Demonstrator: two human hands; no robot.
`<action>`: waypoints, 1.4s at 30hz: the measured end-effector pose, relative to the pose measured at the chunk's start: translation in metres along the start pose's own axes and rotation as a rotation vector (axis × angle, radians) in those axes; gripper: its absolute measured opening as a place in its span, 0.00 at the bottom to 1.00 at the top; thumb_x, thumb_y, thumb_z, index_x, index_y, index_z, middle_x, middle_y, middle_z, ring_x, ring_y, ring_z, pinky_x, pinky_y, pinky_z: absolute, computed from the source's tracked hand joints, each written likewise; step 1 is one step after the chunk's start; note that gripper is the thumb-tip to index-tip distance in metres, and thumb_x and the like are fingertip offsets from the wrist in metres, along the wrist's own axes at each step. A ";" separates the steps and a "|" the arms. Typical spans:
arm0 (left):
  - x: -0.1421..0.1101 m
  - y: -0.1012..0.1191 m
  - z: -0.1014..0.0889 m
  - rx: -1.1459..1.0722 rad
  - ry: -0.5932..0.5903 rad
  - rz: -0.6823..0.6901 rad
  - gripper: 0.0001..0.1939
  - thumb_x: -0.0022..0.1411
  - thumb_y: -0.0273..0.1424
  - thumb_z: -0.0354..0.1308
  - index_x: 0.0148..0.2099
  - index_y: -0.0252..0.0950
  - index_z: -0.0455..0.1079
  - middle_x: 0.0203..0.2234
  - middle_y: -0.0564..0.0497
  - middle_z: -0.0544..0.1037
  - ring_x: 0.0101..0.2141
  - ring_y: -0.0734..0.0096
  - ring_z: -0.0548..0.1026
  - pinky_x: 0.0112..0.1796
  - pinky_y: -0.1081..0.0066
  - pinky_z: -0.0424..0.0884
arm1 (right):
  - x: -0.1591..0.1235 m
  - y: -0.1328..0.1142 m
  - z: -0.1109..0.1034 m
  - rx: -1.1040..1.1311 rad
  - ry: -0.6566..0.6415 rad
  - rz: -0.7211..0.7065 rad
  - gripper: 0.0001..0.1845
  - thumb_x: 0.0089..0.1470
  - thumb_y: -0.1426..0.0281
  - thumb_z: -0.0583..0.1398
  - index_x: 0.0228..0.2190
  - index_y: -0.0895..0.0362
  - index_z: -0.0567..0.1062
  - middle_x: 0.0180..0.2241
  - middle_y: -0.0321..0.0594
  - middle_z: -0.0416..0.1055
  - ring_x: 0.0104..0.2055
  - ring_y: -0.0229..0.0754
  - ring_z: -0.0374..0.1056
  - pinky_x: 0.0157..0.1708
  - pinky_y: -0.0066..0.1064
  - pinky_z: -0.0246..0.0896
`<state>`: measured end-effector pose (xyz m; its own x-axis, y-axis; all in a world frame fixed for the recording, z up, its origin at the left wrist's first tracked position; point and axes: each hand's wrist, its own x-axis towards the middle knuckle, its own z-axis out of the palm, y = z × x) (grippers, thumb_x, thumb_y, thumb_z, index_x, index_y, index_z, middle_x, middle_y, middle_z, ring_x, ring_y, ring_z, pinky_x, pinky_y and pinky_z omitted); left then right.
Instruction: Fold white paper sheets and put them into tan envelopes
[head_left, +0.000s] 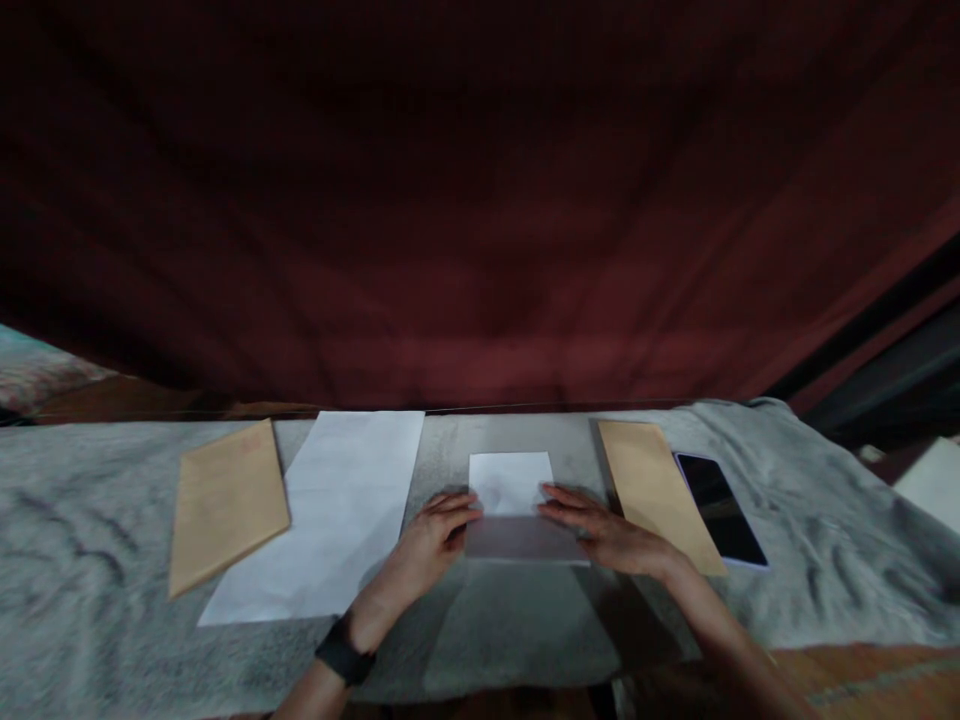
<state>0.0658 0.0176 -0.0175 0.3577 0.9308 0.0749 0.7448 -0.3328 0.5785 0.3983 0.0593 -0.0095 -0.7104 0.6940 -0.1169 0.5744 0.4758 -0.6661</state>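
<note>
A folded sheet of white paper [511,480] lies in the middle, between my two hands. Its nearer part is a shaded grey flap that looks slightly raised, with a pale front edge. At the left side of the sheet, my left hand [435,530] has its fingers closed on the edge; the thumb is partly hidden. My right hand [600,525] grips the opposite edge, its fingertips reaching over the paper and its thumb mostly out of sight. A dark watch [345,652] is on my left wrist.
A grey cloth [495,640] covers the table. To the left, a brown envelope [229,500] overlaps a large white sheet [337,510]. On the right lie another brown envelope [660,490] and a phone [720,508]. A dark red curtain [480,250] hangs behind.
</note>
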 end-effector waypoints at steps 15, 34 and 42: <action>0.015 0.022 0.006 0.118 0.177 -0.233 0.11 0.67 0.33 0.58 0.34 0.39 0.79 0.38 0.46 0.80 0.44 0.59 0.77 0.48 0.62 0.74 | 0.032 0.001 0.028 -0.153 0.470 0.100 0.15 0.66 0.65 0.54 0.44 0.53 0.80 0.47 0.44 0.77 0.52 0.49 0.72 0.55 0.44 0.67; 0.023 0.044 0.012 0.382 0.118 -0.476 0.15 0.68 0.39 0.59 0.31 0.38 0.75 0.35 0.45 0.79 0.43 0.58 0.78 0.42 0.67 0.73 | 0.033 -0.005 0.067 -0.519 0.741 0.221 0.17 0.65 0.67 0.53 0.52 0.59 0.72 0.54 0.57 0.70 0.62 0.61 0.60 0.59 0.56 0.59; 0.022 0.044 0.015 0.411 0.164 -0.476 0.09 0.68 0.37 0.57 0.41 0.37 0.74 0.40 0.43 0.78 0.44 0.56 0.77 0.44 0.63 0.74 | 0.048 -0.016 0.064 -0.484 0.601 0.110 0.30 0.68 0.66 0.49 0.69 0.58 0.55 0.71 0.50 0.51 0.72 0.53 0.47 0.67 0.55 0.50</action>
<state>0.1152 0.0208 -0.0029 -0.1308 0.9910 0.0289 0.9671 0.1211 0.2239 0.3294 0.0505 -0.0513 -0.3762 0.8588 0.3478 0.8407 0.4742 -0.2615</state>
